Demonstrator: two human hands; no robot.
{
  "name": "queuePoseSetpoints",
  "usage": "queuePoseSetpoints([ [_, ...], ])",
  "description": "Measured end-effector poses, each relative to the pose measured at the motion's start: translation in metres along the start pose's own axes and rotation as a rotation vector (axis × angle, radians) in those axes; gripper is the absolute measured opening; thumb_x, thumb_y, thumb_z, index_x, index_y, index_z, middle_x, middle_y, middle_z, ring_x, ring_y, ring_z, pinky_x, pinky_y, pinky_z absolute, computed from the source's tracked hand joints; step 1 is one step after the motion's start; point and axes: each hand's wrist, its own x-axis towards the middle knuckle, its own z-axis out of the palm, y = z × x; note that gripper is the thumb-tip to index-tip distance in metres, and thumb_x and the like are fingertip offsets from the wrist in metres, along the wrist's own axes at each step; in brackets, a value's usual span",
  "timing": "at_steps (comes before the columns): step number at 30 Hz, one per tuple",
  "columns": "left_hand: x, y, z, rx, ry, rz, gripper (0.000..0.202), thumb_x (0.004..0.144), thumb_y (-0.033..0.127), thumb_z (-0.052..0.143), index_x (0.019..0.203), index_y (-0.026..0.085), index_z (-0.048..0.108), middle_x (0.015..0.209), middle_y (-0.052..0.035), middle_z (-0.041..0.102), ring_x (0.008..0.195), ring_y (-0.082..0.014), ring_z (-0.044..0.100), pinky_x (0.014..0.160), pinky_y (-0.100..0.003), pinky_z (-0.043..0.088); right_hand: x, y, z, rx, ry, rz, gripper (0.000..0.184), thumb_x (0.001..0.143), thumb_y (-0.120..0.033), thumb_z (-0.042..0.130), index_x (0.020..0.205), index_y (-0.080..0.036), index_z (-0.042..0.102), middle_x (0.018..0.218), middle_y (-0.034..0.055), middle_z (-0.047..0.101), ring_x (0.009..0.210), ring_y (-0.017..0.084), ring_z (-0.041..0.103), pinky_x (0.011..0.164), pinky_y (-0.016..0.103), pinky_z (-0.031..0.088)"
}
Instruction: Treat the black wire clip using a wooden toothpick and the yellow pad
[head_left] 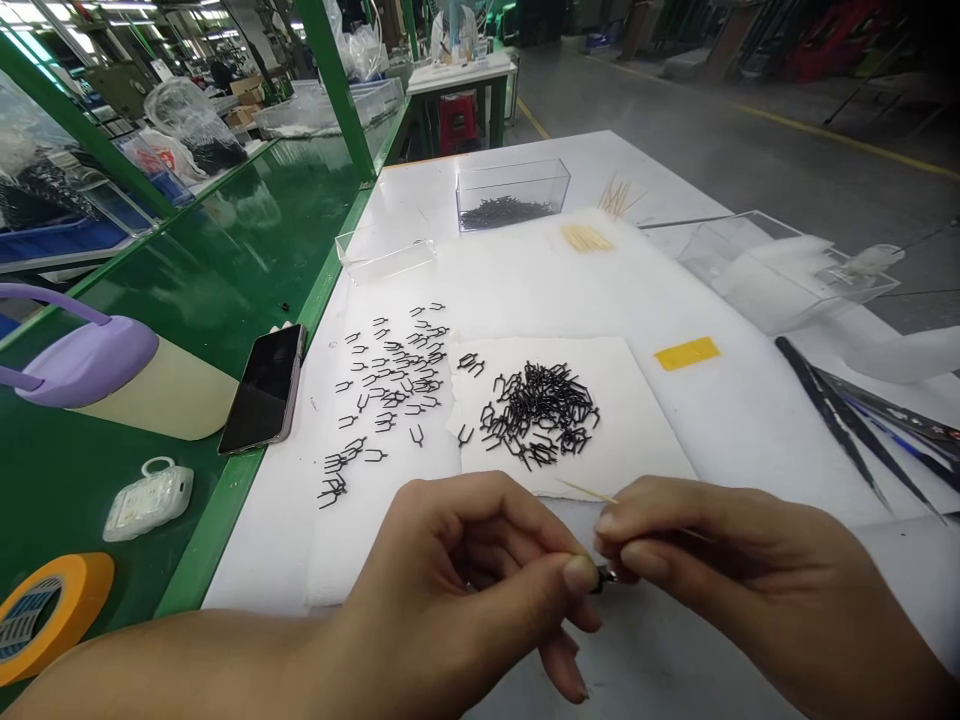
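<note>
Most of the small dark piece (602, 577) is covered by the fingertips of the left hand (487, 590); only a black bit with a shiny glint shows, too small to identify. The left thumb and forefinger pinch it, the other fingers curled below. The fingers of the right hand (727, 565) are pressed together around a thin wooden stick (587, 491), whose pointed end juts out leftward while the rest is hidden; whether they also touch the dark piece, I cannot tell. Both hands are just in front of the paper sheet (652, 450), covering its near edge in places.

On that matte white sheet sits a tangled heap of slim black forked pieces (540, 410), so dense that single shapes blur. More two-pronged pieces (401, 370) lie scattered to its left. Beyond, on the white surface (637, 180), a clear hard-walled box (514, 180) holds a dark mass, with pale wooden sticks (587, 238) beside it. A flat yellow rectangle (687, 353) lies right of the sheet, and farther right are overlapping tweezers (832, 425), partly cut off by the frame. Left, a glossy phone (262, 390) rests near an orange tape roll (67, 610), also cropped.
</note>
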Motion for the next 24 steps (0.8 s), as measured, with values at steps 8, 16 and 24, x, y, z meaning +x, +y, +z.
queuePoseSetpoints([
  [8,0.003,-0.001,0.002,0.02,0.019,-0.048,0.017,0.073,0.009,0.075,0.07,0.01,0.058,0.062,-0.0005,0.063,0.047,-0.0041,0.059,0.046,-0.008,0.048,-0.005,0.0,0.003,-0.34,0.023,-0.399,0.01,0.088,-0.022,0.067,0.092,-0.03,0.063,0.078,-0.0079,0.074,0.067,0.007,0.071,0.065,0.007,0.056],
  [16,0.001,-0.003,0.002,0.083,0.003,-0.042,0.018,0.076,0.014,0.076,0.071,0.011,0.059,0.064,-0.0001,0.064,0.047,-0.0039,0.06,0.047,-0.009,0.048,-0.011,0.005,0.005,-0.291,-0.028,-0.34,0.008,0.093,-0.023,0.06,0.094,-0.03,0.056,0.081,-0.0064,0.069,0.074,0.008,0.07,0.068,0.012,0.056],
  [24,0.004,-0.004,0.002,0.054,0.009,-0.068,0.024,0.072,0.018,0.082,0.07,0.01,0.059,0.062,0.0007,0.063,0.046,-0.0036,0.059,0.046,-0.008,0.046,-0.008,0.001,0.004,-0.311,-0.003,-0.376,0.009,0.091,-0.021,0.062,0.088,-0.027,0.058,0.074,-0.0051,0.069,0.066,0.008,0.069,0.061,0.012,0.056],
])
